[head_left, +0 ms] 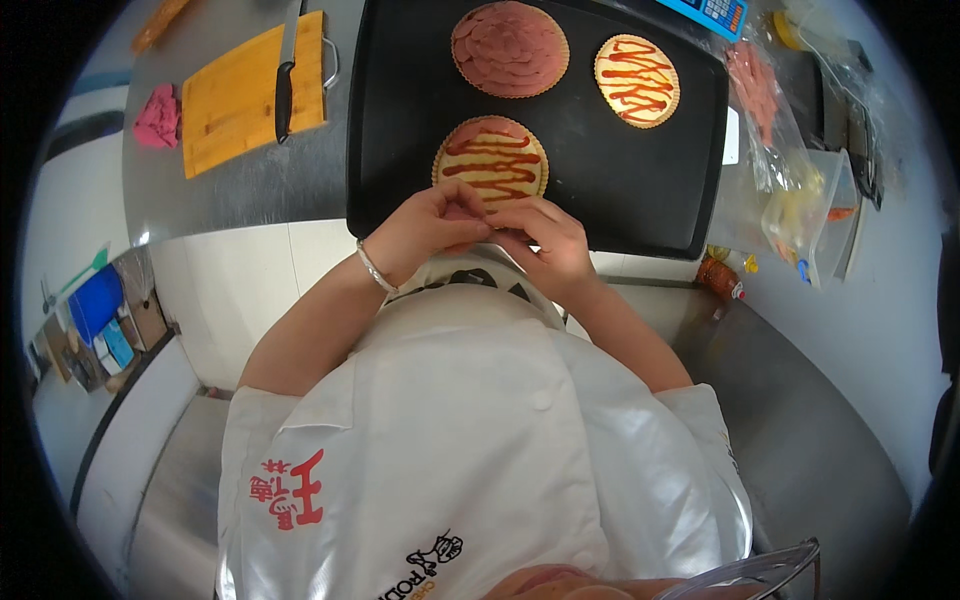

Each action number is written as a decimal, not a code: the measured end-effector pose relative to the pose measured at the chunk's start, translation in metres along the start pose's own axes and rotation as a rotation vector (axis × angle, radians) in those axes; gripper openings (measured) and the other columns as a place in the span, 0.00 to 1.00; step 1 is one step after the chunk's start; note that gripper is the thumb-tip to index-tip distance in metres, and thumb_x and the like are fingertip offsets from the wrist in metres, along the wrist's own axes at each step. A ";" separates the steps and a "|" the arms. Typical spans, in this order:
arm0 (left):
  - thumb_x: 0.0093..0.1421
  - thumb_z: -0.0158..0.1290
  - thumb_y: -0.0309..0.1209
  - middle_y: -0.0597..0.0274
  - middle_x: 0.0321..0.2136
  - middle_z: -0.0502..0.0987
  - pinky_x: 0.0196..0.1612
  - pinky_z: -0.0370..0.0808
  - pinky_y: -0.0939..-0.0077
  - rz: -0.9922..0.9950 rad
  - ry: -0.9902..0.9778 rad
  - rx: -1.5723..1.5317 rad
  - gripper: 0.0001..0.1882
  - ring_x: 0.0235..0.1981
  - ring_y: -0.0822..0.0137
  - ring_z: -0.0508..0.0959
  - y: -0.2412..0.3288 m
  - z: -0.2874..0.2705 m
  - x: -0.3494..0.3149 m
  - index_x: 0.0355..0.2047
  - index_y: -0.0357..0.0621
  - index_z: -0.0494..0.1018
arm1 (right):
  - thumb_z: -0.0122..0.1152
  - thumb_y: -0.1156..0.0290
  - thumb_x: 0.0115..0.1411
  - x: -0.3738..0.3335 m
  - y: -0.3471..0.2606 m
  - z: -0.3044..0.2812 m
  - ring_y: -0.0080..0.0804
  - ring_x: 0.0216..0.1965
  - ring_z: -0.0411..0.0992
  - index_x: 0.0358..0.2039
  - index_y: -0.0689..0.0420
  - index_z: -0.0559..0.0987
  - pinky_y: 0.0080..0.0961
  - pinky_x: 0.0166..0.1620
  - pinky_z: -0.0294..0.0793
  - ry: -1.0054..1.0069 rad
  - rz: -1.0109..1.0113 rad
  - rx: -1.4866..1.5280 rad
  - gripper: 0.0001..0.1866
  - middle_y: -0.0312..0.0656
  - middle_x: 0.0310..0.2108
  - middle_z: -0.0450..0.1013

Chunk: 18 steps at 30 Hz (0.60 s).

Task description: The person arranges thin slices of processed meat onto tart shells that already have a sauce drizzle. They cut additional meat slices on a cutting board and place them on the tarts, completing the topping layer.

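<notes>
Close to my body, above the near edge of a black baking tray (630, 190), my left hand (428, 228) is closed around thin pink meat slices (460, 213). My right hand (548, 240) meets it, its fingers pinched at the same meat. Just beyond them lies a round pizza base (488, 165) with red sauce zigzags and some pink slices along its far edge; my fingers hide its near rim. Farther back on the tray, another pizza (510, 50) is covered in overlapping pink slices. A smaller base (637, 82) to the right carries only sauce stripes over a pale topping.
Left of the tray, a knife (285, 95) with a black handle rests on a wooden cutting board (225, 105), beside a crumpled pink cloth (158, 120). Plastic bags, one with pink meat slices (752, 90), lie right of the tray near a blue device (715, 14).
</notes>
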State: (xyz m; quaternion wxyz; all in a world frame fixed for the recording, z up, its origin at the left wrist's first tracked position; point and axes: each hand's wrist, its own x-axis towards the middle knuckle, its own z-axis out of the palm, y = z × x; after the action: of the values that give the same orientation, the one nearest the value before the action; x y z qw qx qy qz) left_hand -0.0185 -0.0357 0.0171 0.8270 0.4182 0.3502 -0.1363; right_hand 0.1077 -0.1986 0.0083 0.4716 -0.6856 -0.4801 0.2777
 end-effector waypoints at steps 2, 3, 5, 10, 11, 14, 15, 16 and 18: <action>0.58 0.60 0.24 0.67 0.26 0.75 0.29 0.67 0.85 -0.015 0.009 0.006 0.10 0.26 0.78 0.71 -0.001 0.007 0.004 0.38 0.41 0.71 | 0.66 0.86 0.52 -0.002 0.007 -0.010 0.31 0.33 0.76 0.38 0.61 0.81 0.23 0.35 0.78 -0.020 -0.004 0.006 0.12 0.42 0.37 0.76; 0.59 0.60 0.24 0.66 0.27 0.76 0.29 0.67 0.85 -0.027 0.015 0.004 0.09 0.26 0.77 0.72 -0.001 0.009 0.006 0.38 0.41 0.71 | 0.66 0.86 0.52 -0.002 0.010 -0.014 0.31 0.33 0.76 0.37 0.61 0.81 0.24 0.34 0.77 -0.029 -0.006 0.010 0.12 0.42 0.37 0.76; 0.59 0.59 0.25 0.65 0.29 0.76 0.30 0.67 0.84 -0.039 0.030 -0.016 0.09 0.27 0.77 0.72 -0.002 0.014 0.011 0.39 0.41 0.72 | 0.66 0.84 0.54 0.002 0.018 -0.024 0.32 0.33 0.75 0.36 0.62 0.81 0.24 0.35 0.75 -0.053 0.018 0.019 0.09 0.42 0.36 0.76; 0.63 0.56 0.28 0.64 0.34 0.78 0.36 0.69 0.82 -0.041 0.162 -0.180 0.09 0.30 0.75 0.73 -0.009 0.018 0.017 0.43 0.39 0.73 | 0.63 0.78 0.58 0.033 0.068 -0.049 0.34 0.35 0.75 0.36 0.62 0.81 0.24 0.40 0.73 -0.035 0.238 -0.124 0.05 0.42 0.33 0.75; 0.63 0.55 0.28 0.64 0.35 0.78 0.37 0.70 0.81 -0.050 0.178 -0.197 0.10 0.32 0.75 0.73 -0.008 0.018 0.017 0.44 0.39 0.73 | 0.63 0.76 0.59 0.042 0.076 -0.056 0.34 0.36 0.75 0.36 0.62 0.81 0.25 0.41 0.74 -0.052 0.276 -0.200 0.05 0.41 0.32 0.74; 0.64 0.54 0.28 0.64 0.37 0.79 0.41 0.72 0.81 -0.064 0.198 -0.259 0.12 0.36 0.74 0.75 -0.007 0.017 0.015 0.48 0.39 0.73 | 0.64 0.74 0.57 0.068 0.093 -0.065 0.38 0.36 0.75 0.35 0.59 0.82 0.28 0.40 0.74 -0.137 0.200 -0.386 0.05 0.41 0.34 0.74; 0.64 0.54 0.27 0.64 0.38 0.79 0.43 0.72 0.80 -0.056 0.179 -0.291 0.13 0.37 0.74 0.76 -0.010 0.014 0.014 0.48 0.39 0.73 | 0.64 0.73 0.57 0.075 0.095 -0.066 0.39 0.36 0.75 0.35 0.57 0.82 0.29 0.39 0.74 -0.189 0.207 -0.438 0.05 0.40 0.34 0.73; 0.64 0.54 0.27 0.64 0.39 0.79 0.44 0.73 0.80 -0.045 0.160 -0.323 0.14 0.39 0.74 0.76 -0.012 0.012 0.014 0.49 0.39 0.73 | 0.64 0.71 0.57 0.081 0.097 -0.066 0.39 0.36 0.75 0.34 0.56 0.81 0.30 0.39 0.74 -0.228 0.175 -0.477 0.05 0.39 0.34 0.73; 0.64 0.54 0.27 0.64 0.40 0.79 0.45 0.73 0.79 -0.035 0.144 -0.324 0.14 0.40 0.74 0.77 -0.017 0.009 0.016 0.50 0.39 0.73 | 0.64 0.69 0.57 0.090 0.099 -0.065 0.39 0.37 0.75 0.34 0.54 0.81 0.32 0.39 0.74 -0.305 0.109 -0.554 0.06 0.38 0.34 0.72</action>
State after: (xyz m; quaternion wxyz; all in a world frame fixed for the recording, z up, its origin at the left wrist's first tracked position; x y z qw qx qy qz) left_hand -0.0117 -0.0516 -0.0003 0.8537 0.2822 0.4333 -0.0622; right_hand 0.2356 -0.1502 -0.0499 0.1742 -0.7631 -0.5650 0.2608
